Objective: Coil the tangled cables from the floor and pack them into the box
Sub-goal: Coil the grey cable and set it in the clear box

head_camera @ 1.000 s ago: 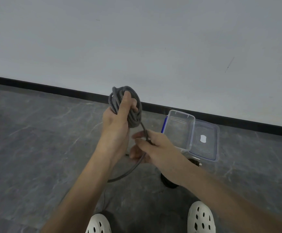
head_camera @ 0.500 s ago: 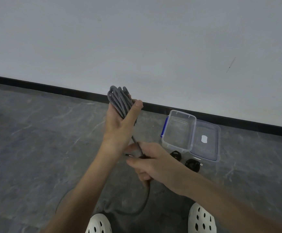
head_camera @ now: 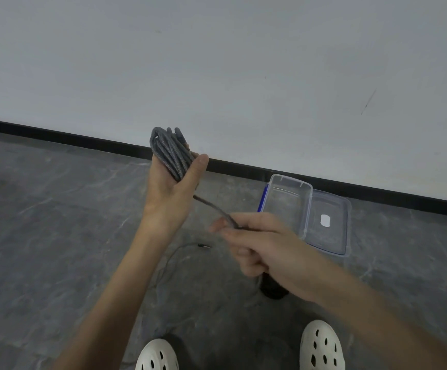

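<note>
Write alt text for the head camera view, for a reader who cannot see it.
A person's left hand holds up a coil of grey braided cable, while the right hand pinches the loose run leading off it. An open clear plastic box sits on the grey floor by the wall, its lid beside it.

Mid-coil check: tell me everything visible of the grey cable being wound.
The grey cable looks braided and fabric-sheathed. Most of it is wound into a tight bundle of loops held upright in the left hand, thumb across it. One strand leaves the bundle's base, slanting down-right to the right hand, which pinches it. A thin length with a dark plug end lies on the floor below, probably its tail; the join is hidden.
</note>
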The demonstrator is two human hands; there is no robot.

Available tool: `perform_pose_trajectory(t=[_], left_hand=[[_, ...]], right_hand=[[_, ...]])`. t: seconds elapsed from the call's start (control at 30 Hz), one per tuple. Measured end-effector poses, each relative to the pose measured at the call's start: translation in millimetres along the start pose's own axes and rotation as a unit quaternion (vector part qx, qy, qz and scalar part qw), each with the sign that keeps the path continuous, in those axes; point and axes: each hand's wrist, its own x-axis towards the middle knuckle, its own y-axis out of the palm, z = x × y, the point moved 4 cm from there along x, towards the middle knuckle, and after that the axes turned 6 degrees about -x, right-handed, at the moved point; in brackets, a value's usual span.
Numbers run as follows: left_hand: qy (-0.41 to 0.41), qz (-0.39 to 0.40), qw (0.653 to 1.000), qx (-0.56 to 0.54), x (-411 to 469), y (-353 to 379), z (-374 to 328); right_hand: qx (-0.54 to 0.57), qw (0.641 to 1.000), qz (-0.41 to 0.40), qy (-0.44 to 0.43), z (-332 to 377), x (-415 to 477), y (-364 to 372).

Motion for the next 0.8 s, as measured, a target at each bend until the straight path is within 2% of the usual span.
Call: perform_pose_trajectory(t=[0.13, 0.4, 0.5, 0.6, 0.67, 0.8], left_hand=[[0.007, 0.039, 0.998, 0.056, -0.3, 4.0, 0.4], [0.001, 0.072, 0.988, 0.136, -4.2, 8.6, 3.9], [0.013, 0.063, 0.988, 0.14, -3.4, 9.9, 1.9], [0.037, 0.04, 0.984, 0.172, -2.2, 5.7, -0.8], [0.043, 0.027, 0.977, 0.205, -2.6, 1.4, -0.8], [0.029, 0.029, 0.968, 0.246, -0.3, -3.0, 2.0]], right_hand=[[-0.019, 0.999, -0.026, 0.025, 1.8, 1.4, -14.5], [0.032, 0.997, 0.066, 0.029, 5.3, -9.1, -24.5], [0.147, 0.982, 0.119, 0.019, 8.0, -11.6, -16.6], [0.297, 0.939, 0.17, 0.021, 7.2, -13.6, -11.3], [0.29, 0.946, 0.143, 0.035, 4.3, -12.8, -16.5], [0.209, 0.976, 0.045, 0.03, 8.0, -8.5, -32.0]])
